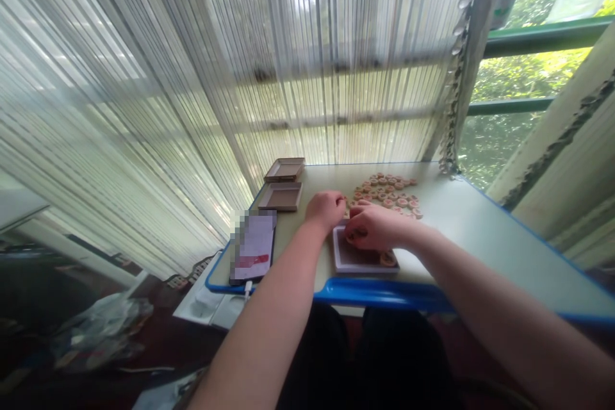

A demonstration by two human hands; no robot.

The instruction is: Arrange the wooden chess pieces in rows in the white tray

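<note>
Round wooden Chinese chess pieces [383, 191] with red and dark markings lie spread on the table beyond my hands. My left hand [327, 209] has its fingers curled together at the near left edge of these pieces; a bit of a piece shows at its fingertips. Over a shallow open box [343, 259] my right hand [377, 225] bends downward, its fingers closed around a Chinese chess piece [354, 234], partly hidden by them. Another piece [388, 259] rests in the box's near right corner. My right hand hides part of the box's inside.
The pale table [485, 243] has a raised blue edge [384, 291] towards me. At the left lie a phone [254, 246] with a white cable [248, 288], an open shallow tray [283, 197] and a similar box part [286, 169] behind it. A striped curtain [336, 96] hangs behind.
</note>
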